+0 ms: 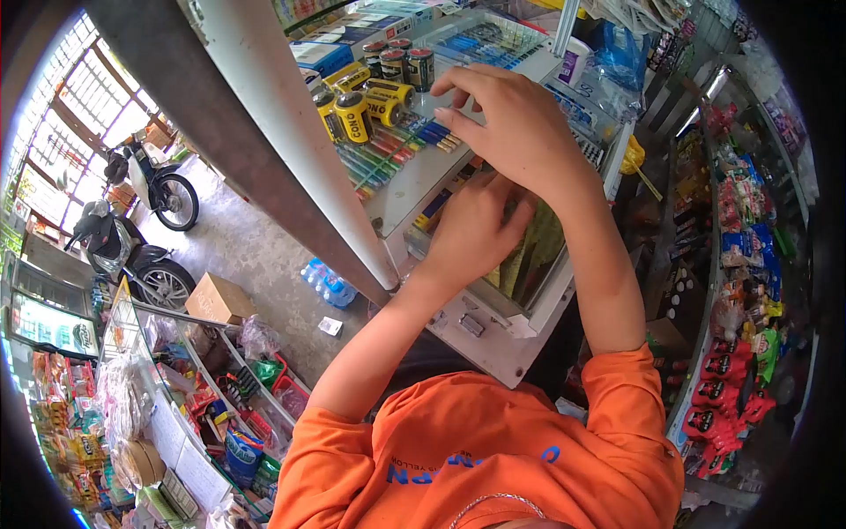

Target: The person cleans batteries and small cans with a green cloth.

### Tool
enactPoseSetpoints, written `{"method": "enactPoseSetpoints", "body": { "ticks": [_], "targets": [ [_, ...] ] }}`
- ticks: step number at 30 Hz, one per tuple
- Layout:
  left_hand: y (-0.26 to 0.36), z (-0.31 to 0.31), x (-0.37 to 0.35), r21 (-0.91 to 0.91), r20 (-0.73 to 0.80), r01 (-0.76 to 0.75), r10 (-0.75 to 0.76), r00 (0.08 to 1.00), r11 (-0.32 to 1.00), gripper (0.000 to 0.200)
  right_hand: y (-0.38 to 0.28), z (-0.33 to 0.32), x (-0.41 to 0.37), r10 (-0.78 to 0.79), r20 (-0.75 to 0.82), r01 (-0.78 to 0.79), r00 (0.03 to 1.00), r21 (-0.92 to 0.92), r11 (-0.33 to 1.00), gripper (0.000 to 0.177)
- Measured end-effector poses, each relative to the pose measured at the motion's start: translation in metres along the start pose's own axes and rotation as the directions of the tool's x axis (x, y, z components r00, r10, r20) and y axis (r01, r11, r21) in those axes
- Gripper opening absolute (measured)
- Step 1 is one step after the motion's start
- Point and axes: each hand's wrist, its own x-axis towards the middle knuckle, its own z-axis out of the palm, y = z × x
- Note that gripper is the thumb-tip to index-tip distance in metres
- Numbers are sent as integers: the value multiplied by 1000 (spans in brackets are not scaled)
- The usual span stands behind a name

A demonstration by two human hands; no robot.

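Head view: our right hand (pixel 520 123), fingers apart, hovers beside yellow batteries (pixel 366 104) at the bench (pixel 493 346) edge. We might knock them off. We cannot tell how the left hand (pixel 471 234) fingers stand.

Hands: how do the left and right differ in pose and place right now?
The right hand reaches farther out, fingertips arched on the glass counter top near the yellow batteries. The left hand sits lower, nearer the body, its fingers partly hidden under the right forearm. Both are bare.
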Motion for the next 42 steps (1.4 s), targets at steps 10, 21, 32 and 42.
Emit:
{"method": "enactPoseSetpoints", "body": {
  "ticks": [10, 21, 32, 42],
  "targets": [
    [-7, 3, -3, 15, 37, 38, -38, 999, 999, 32, -14, 38, 26, -317, -182, 334, 931, 71, 940, 47],
    [-18, 7, -7, -16, -46, -178, 177, 983, 984, 34, -28, 31, 21, -379, -193, 409, 905, 152, 900, 35],
    [-2, 0, 6, -421, -77, 196, -250, 965, 886, 45, 28, -66, -81, 43, -153, 27, 987, 429, 903, 32],
    [5, -14, 6, -621, 87, 271, -278, 956, 736, 55, 32, -34, -90, 26, -34, 2, 999, 643, 766, 40]
  ]
}}
